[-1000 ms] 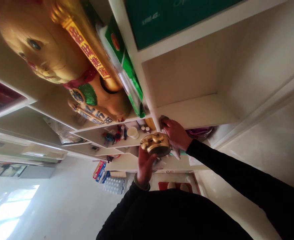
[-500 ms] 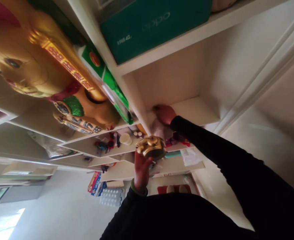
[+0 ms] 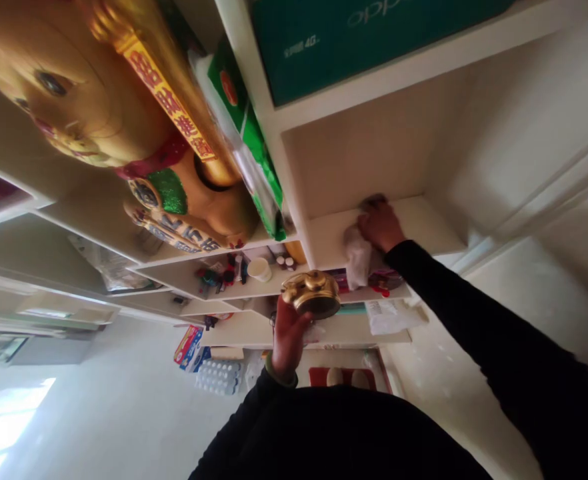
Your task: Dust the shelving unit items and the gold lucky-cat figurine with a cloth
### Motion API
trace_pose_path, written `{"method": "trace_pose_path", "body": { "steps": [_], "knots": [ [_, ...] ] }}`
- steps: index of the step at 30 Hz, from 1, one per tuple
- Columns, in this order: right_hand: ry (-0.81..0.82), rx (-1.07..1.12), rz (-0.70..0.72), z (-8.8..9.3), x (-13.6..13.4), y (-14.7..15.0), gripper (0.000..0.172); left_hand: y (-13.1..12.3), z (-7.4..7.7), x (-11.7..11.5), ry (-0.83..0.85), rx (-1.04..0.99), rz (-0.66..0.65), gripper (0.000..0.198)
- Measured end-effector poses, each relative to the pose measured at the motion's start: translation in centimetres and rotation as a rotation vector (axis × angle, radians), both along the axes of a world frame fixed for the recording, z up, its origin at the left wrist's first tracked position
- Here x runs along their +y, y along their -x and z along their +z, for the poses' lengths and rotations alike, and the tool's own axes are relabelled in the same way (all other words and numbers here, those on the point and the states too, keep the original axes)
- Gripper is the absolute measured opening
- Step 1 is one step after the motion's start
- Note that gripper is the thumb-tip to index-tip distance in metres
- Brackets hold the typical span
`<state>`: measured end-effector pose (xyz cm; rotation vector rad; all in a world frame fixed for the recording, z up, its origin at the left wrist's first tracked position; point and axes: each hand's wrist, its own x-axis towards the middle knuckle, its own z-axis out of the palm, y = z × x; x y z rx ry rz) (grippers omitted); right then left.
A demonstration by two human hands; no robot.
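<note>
My left hand (image 3: 287,333) is closed around a small gold ornament (image 3: 312,293), held up in front of the white shelves. My right hand (image 3: 380,224) presses a crumpled white cloth (image 3: 358,253) onto the bare white shelf board (image 3: 427,223) of an otherwise unfilled compartment. Its fingers are curled over the cloth. Both arms wear black sleeves.
A big gold lucky-cat figure (image 3: 99,113) fills the compartment to the left, with a green packet (image 3: 247,133) beside it. A teal box (image 3: 354,40) sits on the shelf above. Lower shelves hold a white cup (image 3: 259,268), small bottles and papers. A water-bottle pack (image 3: 219,377) stands on the floor.
My right hand has slid the cloth from the shelf's left front corner to the right along the board. The left hand stays put with the gold ornament.
</note>
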<state>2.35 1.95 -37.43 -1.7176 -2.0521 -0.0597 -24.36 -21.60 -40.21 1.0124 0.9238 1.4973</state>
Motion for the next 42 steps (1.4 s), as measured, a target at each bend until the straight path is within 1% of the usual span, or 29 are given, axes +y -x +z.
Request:
{"method": "trace_pose_path", "body": {
  "steps": [2, 4, 7, 9, 11, 15, 17, 20, 22, 24, 26, 29, 31, 32, 34, 36, 39, 42],
  "knots": [
    [0.035, 0.039, 0.03, -0.6, 0.3, 3.9, 0.054, 0.3, 0.0, -0.1, 0.011, 0.002, 0.018, 0.06],
    [0.062, 0.07, 0.093, -0.6, 0.4, 7.0, 0.054, 0.8, 0.2, -0.3, 0.014, -0.002, 0.03, 0.061],
    [0.093, 0.094, 0.218, -0.1, 0.2, 9.6, 0.051, 1.4, 0.6, -0.6, 0.02, -0.005, 0.04, 0.063],
    [0.104, 0.101, 0.283, 0.2, -0.4, 10.0, 0.048, 1.7, 0.9, -0.7, 0.023, 0.002, 0.04, 0.062],
    [0.106, 0.107, 0.313, 0.4, -1.8, 9.9, 0.046, 1.9, 1.1, -0.8, 0.021, 0.006, 0.04, 0.063],
    [0.081, 0.112, 0.315, 0.1, -6.2, 9.9, 0.044, 1.6, 1.5, -0.2, -0.008, -0.001, 0.015, 0.065],
    [0.066, 0.106, 0.31, -0.3, -8.3, 10.3, 0.039, 1.2, 1.6, 0.3, -0.016, 0.01, -0.009, 0.067],
    [0.057, 0.084, 0.32, -0.7, -10.1, 10.3, 0.032, 0.3, 1.7, 1.3, -0.012, 0.045, -0.01, 0.068],
    [0.052, 0.064, 0.326, -0.8, -10.4, 9.2, 0.032, -0.5, 1.8, 1.9, -0.013, 0.057, -0.013, 0.065],
    [0.046, 0.04, 0.294, -0.5, -10.3, 6.8, 0.034, -1.4, 2.0, 2.7, -0.03, 0.049, -0.044, 0.062],
    [0.046, 0.011, 0.212, -0.1, -10.2, 3.1, 0.037, -2.3, 2.2, 3.5, -0.061, 0.033, -0.085, 0.061],
    [0.064, -0.042, 0.048, 0.8, -10.4, -2.8, 0.043, -3.9, 2.5, 5.3, -0.115, 0.037, -0.141, 0.061],
    [0.089, -0.084, -0.046, 1.4, -10.4, -5.8, 0.045, -5.2, 2.6, 7.0, -0.157, 0.048, -0.188, 0.061],
    [0.103, -0.107, -0.079, 1.6, -10.4, -6.8, 0.045, -5.9, 2.7, 8.1, -0.183, 0.051, -0.21, 0.061],
    [0.129, -0.15, -0.114, 2.0, -9.9, -7.8, 0.046, -7.3, 2.7, 10.4, -0.236, 0.052, -0.237, 0.062],
    [0.151, -0.188, -0.123, 2.3, -9.0, -7.9, 0.046, -8.6, 2.5, 13.0, -0.271, 0.066, -0.238, 0.064],
    [0.172, -0.222, -0.137, 2.7, -6.8, -7.5, 0.044, -10.0, 2.0, 16.3, -0.23, 0.123, -0.208, 0.07],
    [0.171, -0.225, -0.185, 3.1, -4.2, -7.5, 0.044, -10.9, 1.3, 18.6, -0.156, 0.17, -0.192, 0.073]
  ]
}}
